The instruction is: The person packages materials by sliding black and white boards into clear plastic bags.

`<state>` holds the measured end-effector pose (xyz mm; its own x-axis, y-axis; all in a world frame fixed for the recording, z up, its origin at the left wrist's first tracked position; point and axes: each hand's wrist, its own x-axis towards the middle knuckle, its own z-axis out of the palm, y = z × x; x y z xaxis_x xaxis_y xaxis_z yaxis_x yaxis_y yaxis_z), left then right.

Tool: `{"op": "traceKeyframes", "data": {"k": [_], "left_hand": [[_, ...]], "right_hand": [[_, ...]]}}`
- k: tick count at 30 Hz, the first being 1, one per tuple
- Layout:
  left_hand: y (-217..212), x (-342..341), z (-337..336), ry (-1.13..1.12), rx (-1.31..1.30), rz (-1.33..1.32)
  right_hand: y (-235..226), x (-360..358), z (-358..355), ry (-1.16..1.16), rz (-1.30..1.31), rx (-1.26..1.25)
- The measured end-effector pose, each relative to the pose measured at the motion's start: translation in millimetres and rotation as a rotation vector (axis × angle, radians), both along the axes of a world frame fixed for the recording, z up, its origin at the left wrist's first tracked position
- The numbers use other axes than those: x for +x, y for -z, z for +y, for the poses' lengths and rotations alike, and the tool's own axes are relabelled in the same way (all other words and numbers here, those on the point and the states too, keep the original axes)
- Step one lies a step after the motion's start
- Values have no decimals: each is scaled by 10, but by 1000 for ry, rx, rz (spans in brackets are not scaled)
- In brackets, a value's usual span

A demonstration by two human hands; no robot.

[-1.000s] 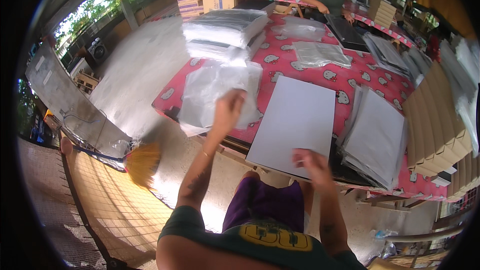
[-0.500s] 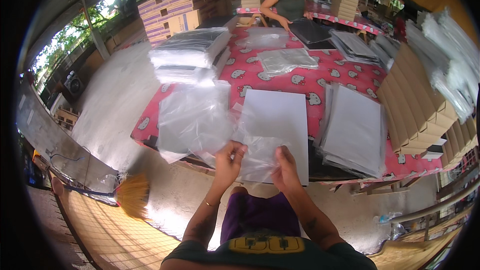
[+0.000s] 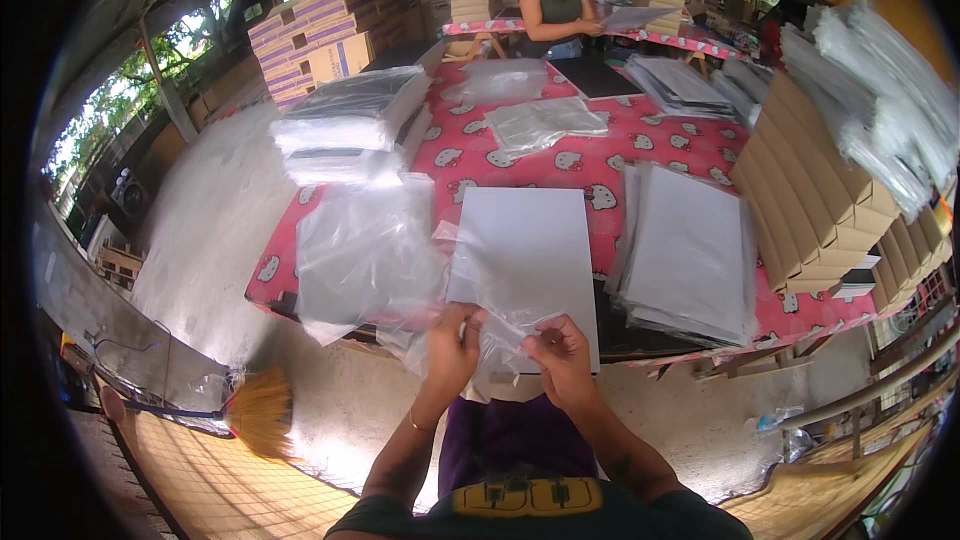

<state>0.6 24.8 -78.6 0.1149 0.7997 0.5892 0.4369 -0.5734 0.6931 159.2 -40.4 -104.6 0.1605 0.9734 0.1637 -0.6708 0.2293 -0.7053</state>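
Both my hands pinch a thin clear plastic bag (image 3: 497,332) at the table's near edge. My left hand (image 3: 455,348) is closed on its left side; the fingers of my right hand (image 3: 562,355) are closed on its right side. Part of the bag drapes over the lower left of a white sheet (image 3: 535,245), which lies flat in front of me. Loose clear plastic bags (image 3: 362,250) lie to the left of the sheet. On the right rests a stack of white sheets in clear sleeves (image 3: 690,255).
The table has a pink patterned cover (image 3: 570,172). Tall piles of wrapped packs (image 3: 350,120) stand at its back left, folded brown cartons (image 3: 810,195) at its right. Across the table a co-worker (image 3: 555,5) holds a sheet. A broom (image 3: 262,412) lies on the left below.
My right hand has closed in toward my left, and the bag is gathered between them. The co-worker has straightened and lifted a sheet off the dark stack. The whole view has shifted slightly.
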Motion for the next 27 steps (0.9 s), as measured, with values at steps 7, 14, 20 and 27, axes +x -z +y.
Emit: {"op": "traceKeyframes", "data": {"k": [7,14,20,27], "left_hand": [[-110,-138,37,60,230,23],[-243,-397,37,247,77,404],[-680,35,-24,456,271,676],[-938,-329,60,-61,315,621]], "right_hand": [[-274,88,-121,-103,117,-232],[-362,901,-91,-566,78,134],[-1129,470,-107,-207,-1556,454],[-1251,1304,-79,525,-1988,-88]]}}
